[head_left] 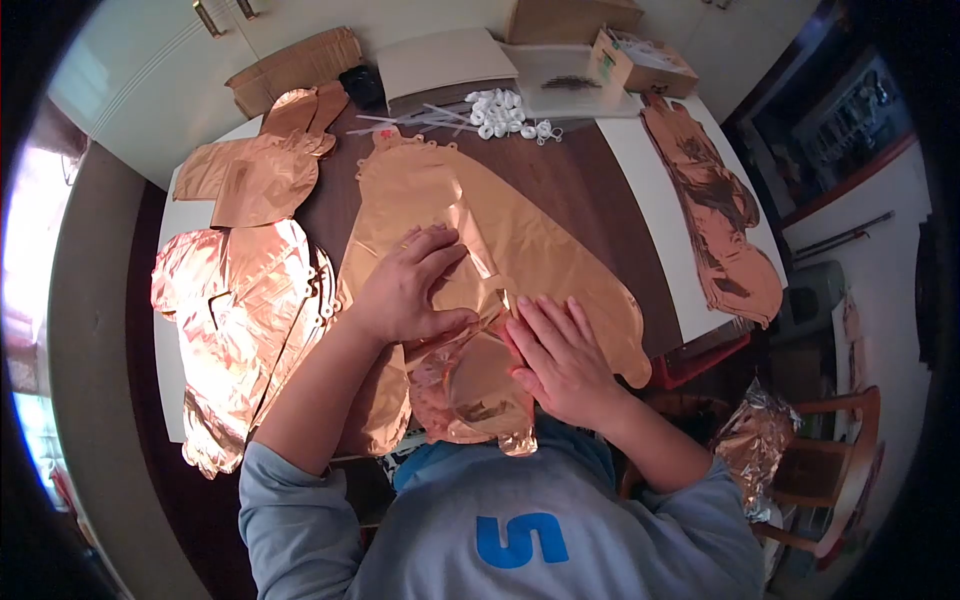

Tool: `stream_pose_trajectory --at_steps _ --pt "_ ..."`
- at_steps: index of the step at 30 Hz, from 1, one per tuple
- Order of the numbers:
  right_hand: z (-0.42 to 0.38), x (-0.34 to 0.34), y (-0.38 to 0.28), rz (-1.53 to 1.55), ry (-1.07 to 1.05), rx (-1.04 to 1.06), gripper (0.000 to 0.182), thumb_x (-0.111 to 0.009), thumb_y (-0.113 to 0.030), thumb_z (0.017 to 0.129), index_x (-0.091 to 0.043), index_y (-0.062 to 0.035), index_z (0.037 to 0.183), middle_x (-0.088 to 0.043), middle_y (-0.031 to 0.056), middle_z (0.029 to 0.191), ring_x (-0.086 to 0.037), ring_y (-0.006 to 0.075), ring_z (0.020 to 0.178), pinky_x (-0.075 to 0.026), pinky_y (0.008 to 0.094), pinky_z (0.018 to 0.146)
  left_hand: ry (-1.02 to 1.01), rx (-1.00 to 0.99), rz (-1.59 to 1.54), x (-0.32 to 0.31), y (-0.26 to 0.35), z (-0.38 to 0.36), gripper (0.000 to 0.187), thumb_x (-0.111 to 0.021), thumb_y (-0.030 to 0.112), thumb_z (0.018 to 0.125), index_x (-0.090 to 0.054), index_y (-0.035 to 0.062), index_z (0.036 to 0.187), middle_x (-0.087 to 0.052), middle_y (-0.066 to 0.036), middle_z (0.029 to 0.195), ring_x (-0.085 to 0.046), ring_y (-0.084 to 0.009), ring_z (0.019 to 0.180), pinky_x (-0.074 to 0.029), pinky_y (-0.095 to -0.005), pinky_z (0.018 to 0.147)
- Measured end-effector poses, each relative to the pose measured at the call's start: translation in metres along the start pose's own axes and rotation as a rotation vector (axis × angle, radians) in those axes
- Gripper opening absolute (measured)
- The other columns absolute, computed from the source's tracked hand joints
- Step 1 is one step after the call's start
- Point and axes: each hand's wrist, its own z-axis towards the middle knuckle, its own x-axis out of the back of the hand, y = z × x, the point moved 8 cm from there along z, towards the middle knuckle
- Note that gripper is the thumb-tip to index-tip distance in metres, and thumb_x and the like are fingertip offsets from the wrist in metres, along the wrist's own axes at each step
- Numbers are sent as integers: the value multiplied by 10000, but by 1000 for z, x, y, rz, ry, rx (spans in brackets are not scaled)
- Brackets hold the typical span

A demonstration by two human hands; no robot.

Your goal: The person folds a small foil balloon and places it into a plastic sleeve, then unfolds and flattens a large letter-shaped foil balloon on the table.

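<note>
A large flat copper-coloured foil sheet lies on the dark table in front of me, with a scalloped edge at its top left. My left hand rests on it with the fingers spread apart. Flat on the foil to the right lies my right hand, its fingers stretched out. Between and below both hands, a folded, shinier part of the foil hangs toward my body at the table's near edge. Neither hand grips anything that shows.
Shiny foil pieces lie at the left, with more folded foil behind. Folded foil lies at the right. White rings, clear strips, a cardboard box and a wooden box stand at the back. A chair holds crumpled foil.
</note>
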Motion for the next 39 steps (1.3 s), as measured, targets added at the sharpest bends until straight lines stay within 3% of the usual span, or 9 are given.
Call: stream_pose_trajectory --at_steps 15,21,24,27,33,39 --pt "4 2 2 -35 -100 14 704 -574 -539 917 -467 -94 1453 -360 228 1527 -312 442 1417 -195 592 1167 -45 8 14 -2 -3 -2 759 -842 445 665 -628 -28 1219 -569 -230 1300 -550 -408 1222 -419 -462 1068" --pt "7 11 1 -48 -152 71 721 -565 -560 918 -486 -59 1430 -365 220 1530 -272 411 1446 -165 581 1183 -129 14 94 -4 -2 -2 724 -737 498 762 -607 -2 1269 -563 -215 1320 -514 -410 1273 -313 -568 1130" --pt "8 7 3 -50 -148 115 728 -572 -551 913 -488 -38 1422 -364 213 1534 -274 400 1448 -161 569 1190 -121 43 143 -2 9 6 626 -707 509 792 -647 5 1159 -601 -184 1250 -502 -404 1282 -304 -579 1136" --pt "6 2 5 -31 -139 125 723 -576 -537 915 -484 -33 1425 -367 210 1533 -276 399 1447 -169 560 1191 -106 48 273 -6 13 11 689 -734 539 763 -631 12 1195 -583 -184 1278 -480 -410 1306 -261 -615 1137" --pt "4 0 4 11 -109 118 740 -608 -511 900 -450 -43 1451 -347 237 1530 -264 418 1447 -177 562 1187 -37 191 386 -18 26 18 726 -770 645 674 -630 22 1018 -602 -152 1181 -504 -392 1253 -295 -625 1100" --pt "-5 2 -2 60 -114 69 718 -633 -454 889 -448 -47 1451 -332 238 1532 -256 423 1449 -169 575 1187 11 263 380 -23 25 11 775 -794 676 629 -592 37 1018 -573 -161 1197 -492 -388 1264 -286 -660 1089"
